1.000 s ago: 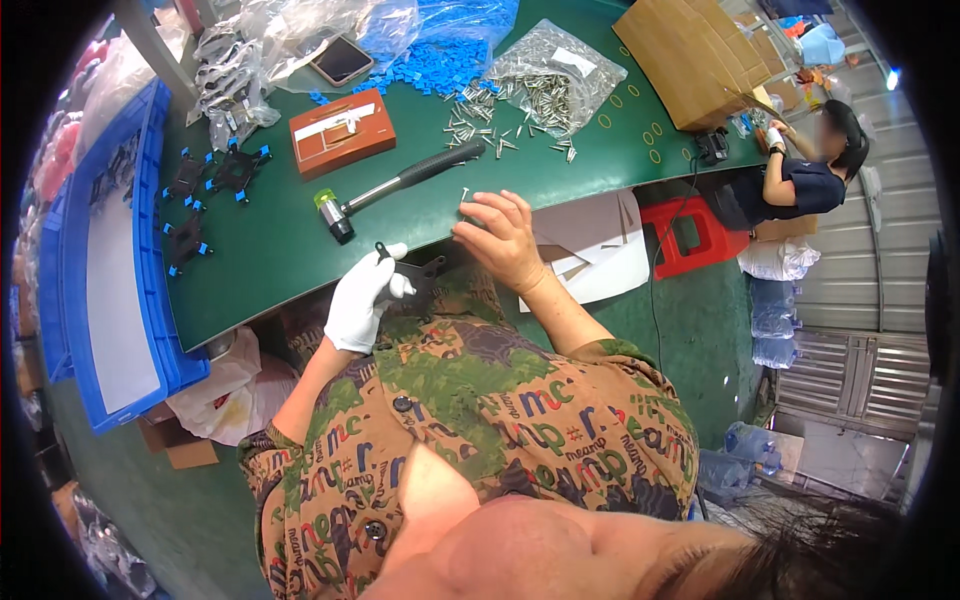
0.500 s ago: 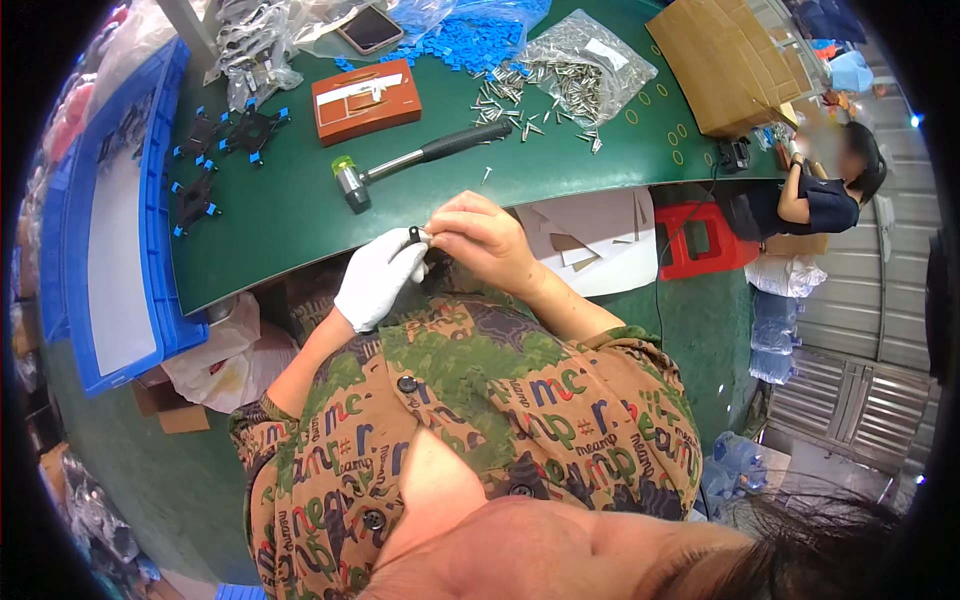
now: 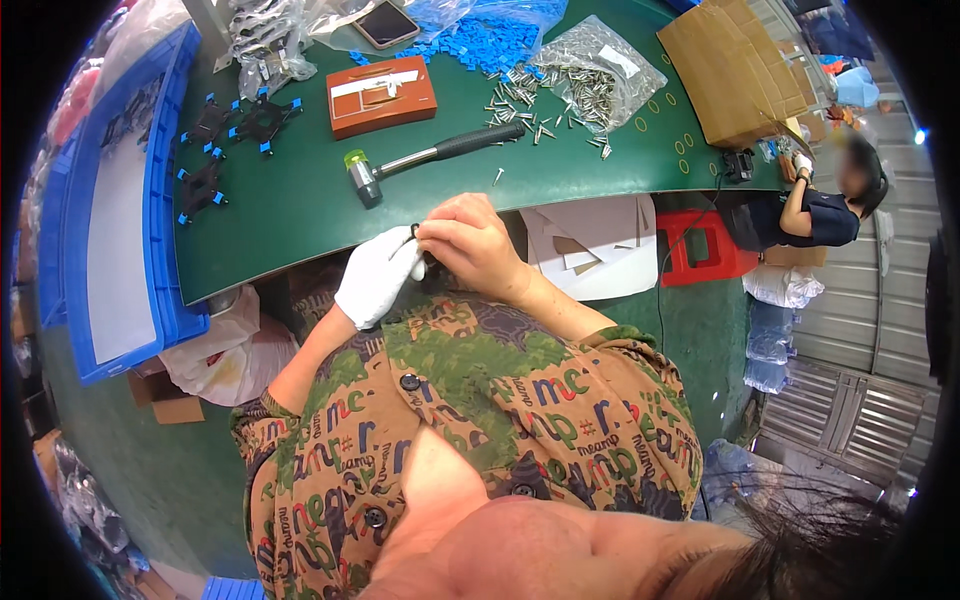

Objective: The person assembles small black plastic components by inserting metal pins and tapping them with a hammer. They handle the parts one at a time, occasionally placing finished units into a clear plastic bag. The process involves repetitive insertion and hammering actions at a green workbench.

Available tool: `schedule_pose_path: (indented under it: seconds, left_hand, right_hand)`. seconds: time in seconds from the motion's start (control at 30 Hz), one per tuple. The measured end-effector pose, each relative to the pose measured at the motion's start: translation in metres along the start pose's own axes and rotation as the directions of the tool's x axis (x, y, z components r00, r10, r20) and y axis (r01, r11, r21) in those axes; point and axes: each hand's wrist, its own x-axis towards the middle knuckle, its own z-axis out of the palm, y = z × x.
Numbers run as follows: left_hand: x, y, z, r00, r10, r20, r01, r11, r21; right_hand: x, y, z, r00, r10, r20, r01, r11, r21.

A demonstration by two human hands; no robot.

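My left hand (image 3: 378, 278) wears a white glove and is closed at the table's near edge, pinching a small black part (image 3: 415, 231), mostly hidden by fingers. Bare, my right hand (image 3: 470, 245) meets it there, thumb and fingertips pressed together against the same part. Whether the right fingertips also hold something smaller cannot be made out. Just beyond the hands lies a hammer (image 3: 437, 152) with a black grip and a green-and-black head. One loose screw (image 3: 498, 177) rests near its handle.
Behind the hammer sit an orange box (image 3: 380, 118), a bag of screws (image 3: 610, 65) and small blue pieces (image 3: 480, 42). Black frames with blue tips (image 3: 265, 120) lie at left beside a blue crate (image 3: 165, 280). A cardboard box (image 3: 735, 75) and another person (image 3: 825, 205) are at right.
My right fingertips have moved slightly left, closer over the black part, covering more of it. The left hand keeps its grip. The view has shifted a little.
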Motion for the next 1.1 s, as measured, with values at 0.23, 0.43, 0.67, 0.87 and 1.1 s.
schedule_pose_path:
  seconds: [0.23,0.43,0.67,0.87,1.1]
  left_hand:
    - [-0.004,0.009,-0.012,0.995,0.059,0.084,-0.08,0.955,0.286]
    - [-0.019,0.026,-0.041,0.967,-0.114,0.227,0.093,0.99,0.103]
    - [-0.026,0.017,-0.037,0.947,-0.188,0.259,0.226,0.966,-0.127]
    - [-0.024,0.015,-0.04,0.949,-0.186,0.254,0.235,0.956,-0.176]
    - [-0.033,0.011,-0.034,0.95,-0.207,0.236,0.264,0.934,-0.242]
  right_hand:
    - [-0.001,-0.003,0.007,0.959,0.258,0.119,-0.282,0.917,0.283]
    - [-0.001,-0.001,0.008,0.983,0.069,0.169,-0.084,0.993,0.078]
    - [0.0,0.004,0.015,0.976,-0.127,0.176,0.13,0.992,-0.005]
    - [0.0,0.006,0.023,0.971,-0.148,0.19,0.169,0.98,-0.102]
    - [-0.015,0.007,0.039,0.985,-0.142,0.101,0.16,0.967,-0.201]
